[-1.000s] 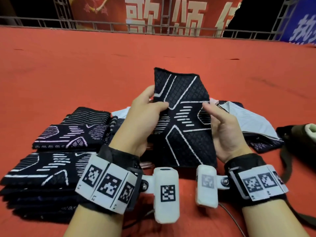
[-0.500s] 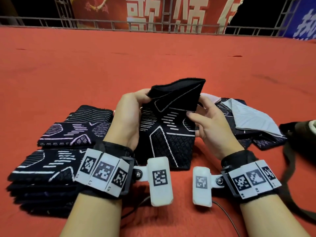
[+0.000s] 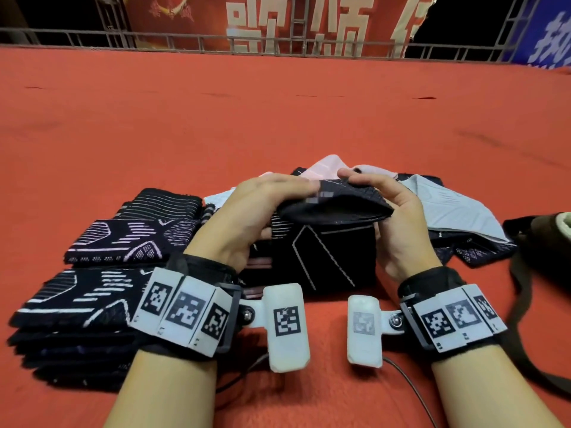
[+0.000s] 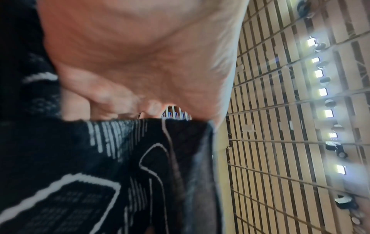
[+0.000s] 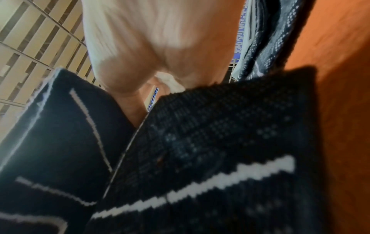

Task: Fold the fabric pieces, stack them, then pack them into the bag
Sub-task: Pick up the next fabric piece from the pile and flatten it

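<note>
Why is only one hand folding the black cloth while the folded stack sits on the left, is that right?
Not quite. Both hands fold it: the left hand and the right hand each grip the black cloth, as the head view shows. The folded stack does sit on the left.

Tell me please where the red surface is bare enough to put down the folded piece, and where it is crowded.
Bare: the wide red carpet between the railing and the unfolded grey-backed pieces. Crowded: left, the stacks of folded black white-patterned fabric; middle, the black piece gripped by left hand and right hand; right, the dark bag.
</note>
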